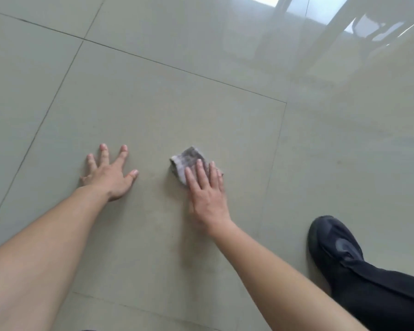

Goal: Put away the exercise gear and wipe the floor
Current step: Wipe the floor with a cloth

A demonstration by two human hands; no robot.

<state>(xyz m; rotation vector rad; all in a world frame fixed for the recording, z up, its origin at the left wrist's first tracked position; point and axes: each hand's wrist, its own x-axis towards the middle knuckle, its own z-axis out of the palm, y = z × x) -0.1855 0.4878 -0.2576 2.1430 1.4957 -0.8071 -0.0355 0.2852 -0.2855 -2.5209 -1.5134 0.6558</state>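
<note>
A glossy, pale grey-green tiled floor [153, 111] fills the view, crossed by thin dark grout lines and mirroring window light at the far right, with a black shoe [332, 244] planted at the near right. The left hand [111, 174] lies flat on a tile, fingers spread and grasping nothing. Just to its right, the right hand [207, 194] presses flat — fingers straight, not clenched — on a small folded cloth [185, 161], whitish and heavily smudged dark grey, its far half showing beyond the fingertips.

R hand [207, 197] flat on grey rag [186, 163], L hand [111, 174] splayed on tile floor [153, 103].
</note>
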